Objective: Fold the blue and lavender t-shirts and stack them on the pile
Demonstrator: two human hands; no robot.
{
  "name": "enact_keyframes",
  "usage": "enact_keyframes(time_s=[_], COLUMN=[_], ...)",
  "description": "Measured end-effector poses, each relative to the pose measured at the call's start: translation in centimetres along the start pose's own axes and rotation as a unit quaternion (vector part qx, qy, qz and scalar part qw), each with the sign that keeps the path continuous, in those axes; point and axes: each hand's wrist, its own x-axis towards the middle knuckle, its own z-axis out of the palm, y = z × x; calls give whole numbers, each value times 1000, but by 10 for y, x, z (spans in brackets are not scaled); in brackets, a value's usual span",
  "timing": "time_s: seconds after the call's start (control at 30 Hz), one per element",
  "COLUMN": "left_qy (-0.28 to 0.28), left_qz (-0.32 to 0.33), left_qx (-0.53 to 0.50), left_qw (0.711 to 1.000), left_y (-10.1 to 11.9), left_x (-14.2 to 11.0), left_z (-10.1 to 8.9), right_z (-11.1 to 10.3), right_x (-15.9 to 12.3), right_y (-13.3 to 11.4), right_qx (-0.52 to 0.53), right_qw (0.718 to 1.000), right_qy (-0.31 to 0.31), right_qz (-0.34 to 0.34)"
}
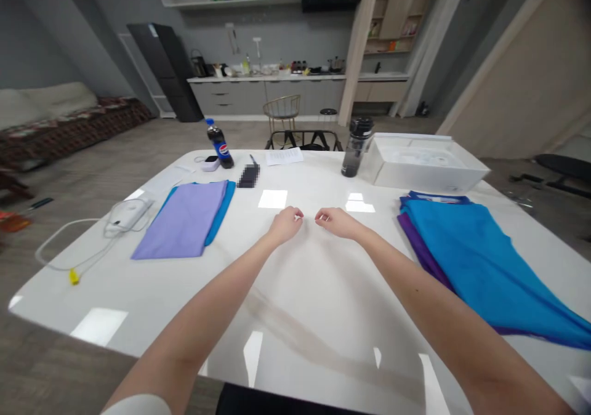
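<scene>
Currently, left hand (pixel 287 223) and right hand (pixel 337 222) are held narrow, half-curled, mid-frame; lilac cloth (pixel 182 221) laid left, blue cloth (pixel 480 255) right.

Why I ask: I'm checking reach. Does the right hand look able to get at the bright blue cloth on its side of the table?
Probably yes: the right hand appears to hold nothing, and no object visibly blocks its way to the bright blue cloth.

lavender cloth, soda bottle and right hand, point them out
Lavender cloth (pixel 182 221), head view: middle of top face.
Soda bottle (pixel 223 149), head view: its label.
Right hand (pixel 338 221), head view: back of hand.
</scene>
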Motion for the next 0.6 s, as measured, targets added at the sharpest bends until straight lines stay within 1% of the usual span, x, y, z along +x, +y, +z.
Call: enact_keyframes(time_s=[0.07, 0.1, 0.17, 0.2, 0.23, 0.3, 0.37, 0.43, 0.5, 0.6], left_qy=[53, 90, 148, 163, 161, 142, 110, 81, 61, 65], left_qz=[-50, -80, -152, -186, -220, -257, -262, -253, -245, -232], left_qx=[49, 72, 123, 146, 163, 190, 212, 238, 268, 297], left_qw=[996, 990, 969, 958, 948, 937, 935, 934, 930, 924], left_y=[-56, -84, -139, -165, -189, -228, -255, -272, -281, -287], left_x=[-13, -19, -28, -32, -36, -43, -49, -53, -54, -52], left_z=[-45, -69, -116, -136, -154, -178, -188, -188, -182, -175], right_z=[29, 42, 65, 76, 86, 105, 123, 142, 159, 181], right_x=[26, 38, 61, 72, 82, 105, 129, 154, 177, 205], right_y=[-34, -50, -80, -94, -106, -129, -149, -166, -182, -202], right_qx=[7, 11, 22, 30, 37, 50, 55, 57, 54, 43], right_qw=[999, 999, 997, 996, 995, 994, 993, 993, 993, 993], right_qy=[-26, -37, -56, -62, -65, -68, -63, -50, -38, -34], right_qz=[-21, -31, -48, -54, -59, -69, -79, -90, -97, -107])
